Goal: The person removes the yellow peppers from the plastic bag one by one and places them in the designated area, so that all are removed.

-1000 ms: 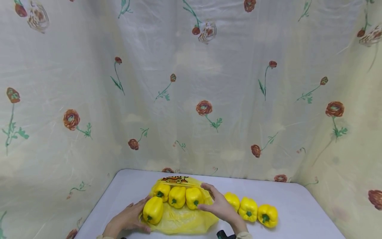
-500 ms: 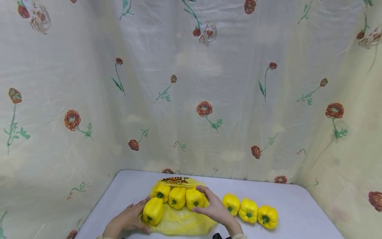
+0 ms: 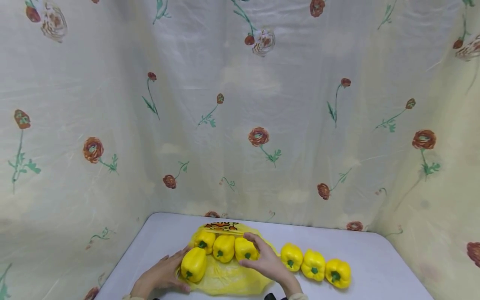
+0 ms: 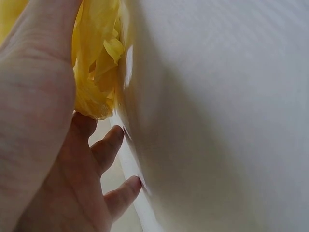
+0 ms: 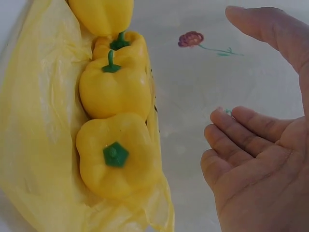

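Several yellow bell peppers lie on a flat yellow plastic bag (image 3: 225, 280) on the table. A row of them runs along its far part, ending on the right with one pepper (image 5: 116, 155); another pepper (image 3: 193, 265) sits nearer on the left. My left hand (image 3: 165, 271) is spread at the bag's left edge beside that near pepper. In the left wrist view its fingertips (image 4: 133, 183) meet the white surface, close to the crumpled bag (image 4: 96, 72). Over the bag's right side my right hand (image 3: 265, 259) is held apart from the peppers, thumb and fingers parted, holding nothing.
Three more bell peppers (image 3: 313, 265) stand in a slanting row on the white table (image 3: 378, 266), right of the bag. A flower-printed curtain (image 3: 240, 166) hangs behind the table and along both sides.
My right hand has shifted a little left over the bag, uncovering the leftmost pepper of the right-hand row. My left hand and the peppers stay where they were.
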### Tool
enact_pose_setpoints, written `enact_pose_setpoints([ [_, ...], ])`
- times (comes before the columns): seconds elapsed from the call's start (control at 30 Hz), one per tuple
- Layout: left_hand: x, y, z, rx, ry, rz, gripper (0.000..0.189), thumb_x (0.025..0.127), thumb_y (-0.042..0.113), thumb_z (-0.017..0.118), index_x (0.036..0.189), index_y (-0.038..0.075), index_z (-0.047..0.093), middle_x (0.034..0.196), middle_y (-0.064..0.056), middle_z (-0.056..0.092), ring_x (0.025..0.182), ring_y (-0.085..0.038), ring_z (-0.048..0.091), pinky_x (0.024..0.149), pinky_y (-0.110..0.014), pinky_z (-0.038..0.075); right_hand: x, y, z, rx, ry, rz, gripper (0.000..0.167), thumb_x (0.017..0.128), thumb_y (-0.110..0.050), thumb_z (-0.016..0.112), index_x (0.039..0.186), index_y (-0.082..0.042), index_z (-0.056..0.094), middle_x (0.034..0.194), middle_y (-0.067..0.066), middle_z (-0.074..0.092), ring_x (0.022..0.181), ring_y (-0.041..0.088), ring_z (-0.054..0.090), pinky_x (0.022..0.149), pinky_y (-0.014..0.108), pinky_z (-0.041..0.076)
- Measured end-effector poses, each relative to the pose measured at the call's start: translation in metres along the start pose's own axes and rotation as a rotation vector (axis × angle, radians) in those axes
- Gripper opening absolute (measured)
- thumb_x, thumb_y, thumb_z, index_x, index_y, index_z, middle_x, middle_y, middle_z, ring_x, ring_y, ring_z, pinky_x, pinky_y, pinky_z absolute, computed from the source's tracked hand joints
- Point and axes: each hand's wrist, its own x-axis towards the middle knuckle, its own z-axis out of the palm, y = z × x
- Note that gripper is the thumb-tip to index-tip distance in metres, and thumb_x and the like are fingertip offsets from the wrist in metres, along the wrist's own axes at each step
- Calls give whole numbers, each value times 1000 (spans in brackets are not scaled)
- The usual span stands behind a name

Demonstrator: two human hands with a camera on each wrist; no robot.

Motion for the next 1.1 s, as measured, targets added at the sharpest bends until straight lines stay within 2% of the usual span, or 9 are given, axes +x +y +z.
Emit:
enact_pose_setpoints([
  [0.2,0,0,0,3,-1,-14,125,54,68,79,153,13,26,160,-10,24,142,-39,31,114,-69,17,3,0,8,-3,-20,-24,82,83,-44,74,147,-10,36,150,11,41,140,36,34,117,57,26],
  [0.37,-1,0,1,10,3,-5,126,54,69,78,153,14,25,160,-9,23,143,-38,30,115,-68,17,7,-3,16,-13,-20,4,82,81,-46,74,147,-12,37,149,10,43,140,35,36,116,58,28],
  [0.63,-1,0,1,18,6,0,126,54,69,78,153,12,25,160,-11,24,143,-39,30,114,-69,17,16,-12,34,21,-67,29,85,79,-46,76,147,-13,36,149,9,43,141,34,35,117,56,28],
  [0.8,2,-1,2,25,-1,-15,126,54,70,77,153,13,25,160,-10,24,143,-38,31,115,-68,18,20,-19,43,30,-93,34,81,80,-44,77,146,-17,38,149,10,43,139,35,37,114,59,31],
  [0.97,2,-1,1,14,-3,0,125,54,69,78,153,12,26,160,-10,24,142,-39,31,114,-69,18,24,-23,50,45,-105,30,76,80,-40,77,144,-20,40,148,10,44,139,35,37,114,58,32],
  [1.1,1,-1,1,16,-2,-4,124,55,70,77,153,12,27,160,-10,24,143,-38,31,114,-69,18,28,-23,56,46,-125,21,79,81,-41,76,146,-17,37,149,9,42,140,35,35,115,56,32],
])
